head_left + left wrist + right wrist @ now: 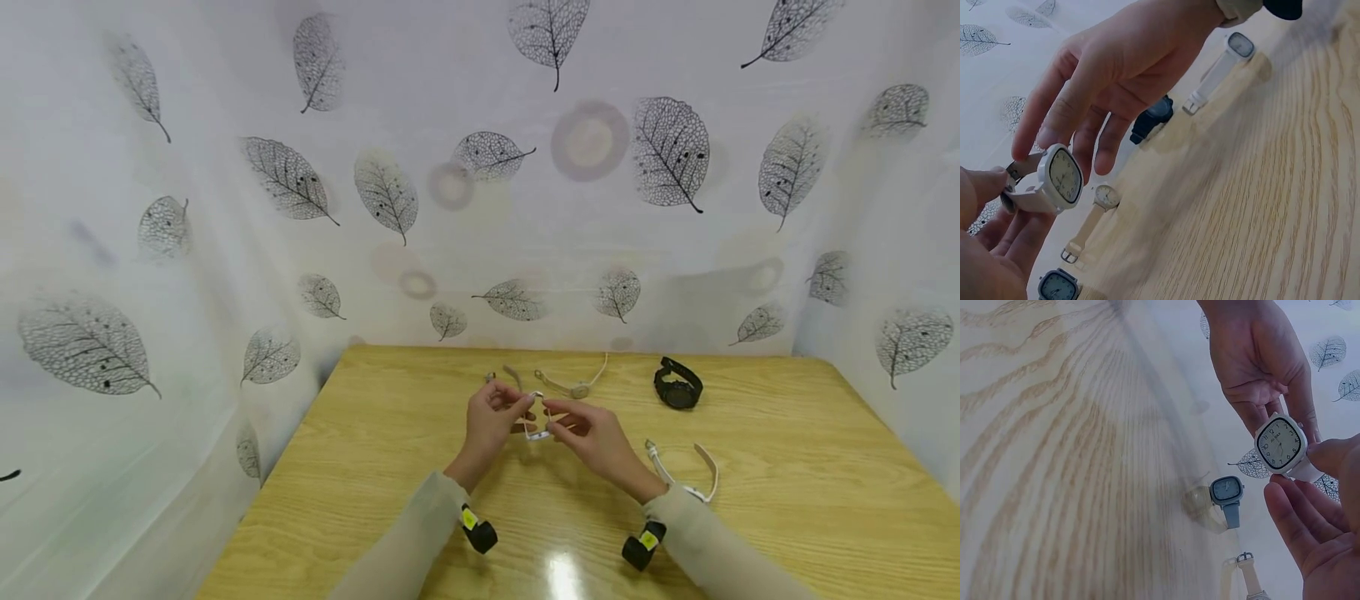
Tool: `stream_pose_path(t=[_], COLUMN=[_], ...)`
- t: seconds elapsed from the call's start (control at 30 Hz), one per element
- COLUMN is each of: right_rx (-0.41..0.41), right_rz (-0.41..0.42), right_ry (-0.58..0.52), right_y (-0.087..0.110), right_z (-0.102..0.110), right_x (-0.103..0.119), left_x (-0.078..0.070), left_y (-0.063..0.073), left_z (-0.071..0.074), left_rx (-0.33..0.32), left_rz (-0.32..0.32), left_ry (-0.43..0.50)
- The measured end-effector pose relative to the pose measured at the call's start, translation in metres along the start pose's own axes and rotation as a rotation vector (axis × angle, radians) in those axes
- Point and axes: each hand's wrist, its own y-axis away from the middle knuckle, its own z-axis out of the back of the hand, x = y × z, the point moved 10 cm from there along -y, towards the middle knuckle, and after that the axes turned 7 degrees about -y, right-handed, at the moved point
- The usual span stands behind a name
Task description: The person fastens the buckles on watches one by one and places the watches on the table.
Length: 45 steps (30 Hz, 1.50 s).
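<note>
A white wristwatch [538,435] with a squarish case is held up off the table between both hands. My left hand [486,429] pinches its strap between thumb and fingers, near the strap ends. From the other side my right hand [596,437] grips the strap with thumb and forefinger, close to the case. The dial of the held white wristwatch [1281,444] shows in the right wrist view. In the left wrist view its strap is looped, with the ends at my left thumb; whether the buckle is fastened I cannot tell.
Beyond the hands lie a grey watch [1227,490] and a slim beige watch [581,390]. A black watch [679,393] lies at the back right. Another white watch [697,493] rests by my right forearm. A leaf-patterned curtain [480,225] hangs behind the wooden table [810,483].
</note>
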Motion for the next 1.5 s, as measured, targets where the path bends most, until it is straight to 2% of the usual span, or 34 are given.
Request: stream_pose_path(t=[0.13,0.4,0.5,0.63,0.83,1.07,1.3,1.5], right_rx=[-0.001,0.030,0.051,0.067,0.081,0.129,0.193,0.227], right_rz=[-0.049,-0.115,-0.126,-0.137,-0.136,-0.125,-0.210,-0.261], right_ry=[-0.036,-0.064,-0.063,-0.067,-0.090,-0.117,-0.196,-0.236], right_y=[0.000,0.001,0.001,0.002,0.004,0.004,0.003,0.002], right_z=[0.002,0.008,0.008,0.008,0.005,0.001,-0.010,-0.020], right_x=[-0.003,-0.011,-0.013,-0.014,-0.014,-0.011,-0.021,-0.029], left_x=[0.001,0.006,0.006,0.009,0.014,0.019,0.028,0.034], left_y=[0.000,0.012,0.016,0.018,0.017,0.014,0.009,0.008], left_z=[-0.004,-0.006,-0.008,-0.009,-0.007,-0.003,0.007,0.013], left_rx=[0.077,0.233,0.275,0.292,0.279,0.294,0.298,0.327], left_rz=[-0.029,-0.110,-0.135,-0.138,-0.124,-0.090,-0.027,0.004], left_ry=[-0.046,-0.353,-0.421,-0.402,-0.393,-0.382,-0.385,-0.395])
